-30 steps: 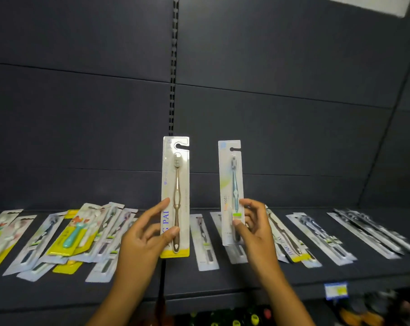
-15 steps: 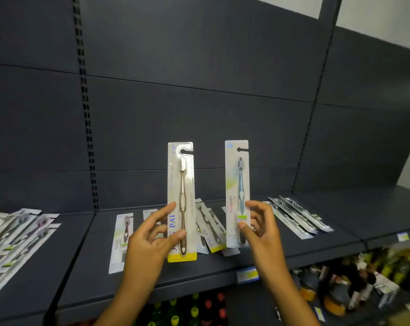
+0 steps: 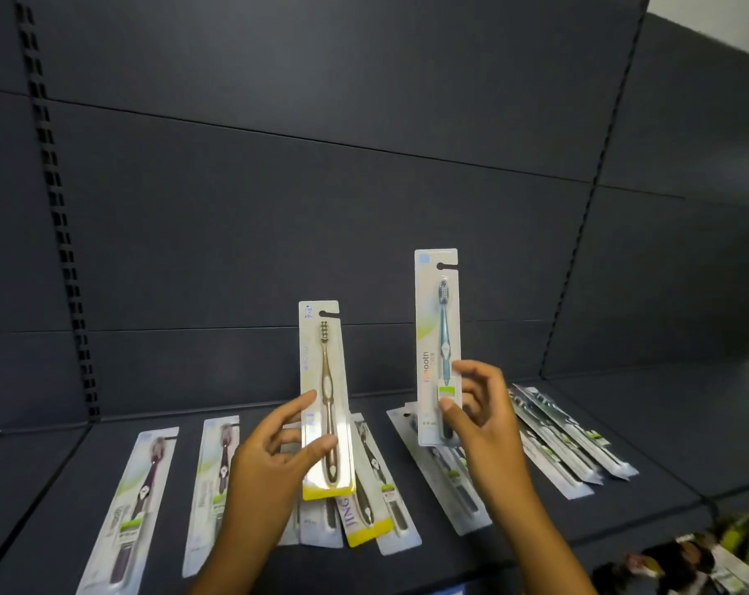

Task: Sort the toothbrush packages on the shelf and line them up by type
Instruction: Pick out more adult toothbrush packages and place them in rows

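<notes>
- Comparing step: left hand (image 3: 274, 455) pinching brown-brush pack (image 3: 324, 401), right hand (image 3: 478, 416) pinching blue-brush pack (image 3: 438, 337), both upright above shelf (image 3: 647, 423).
- Next, probably: laying each beside matching packs (image 3: 553, 440).

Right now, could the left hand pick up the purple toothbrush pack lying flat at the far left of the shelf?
Probably not yet: the left hand already grips the gold toothbrush pack. Nothing lies over the purple pack, so once that hand is freed, the way looks open.
</notes>
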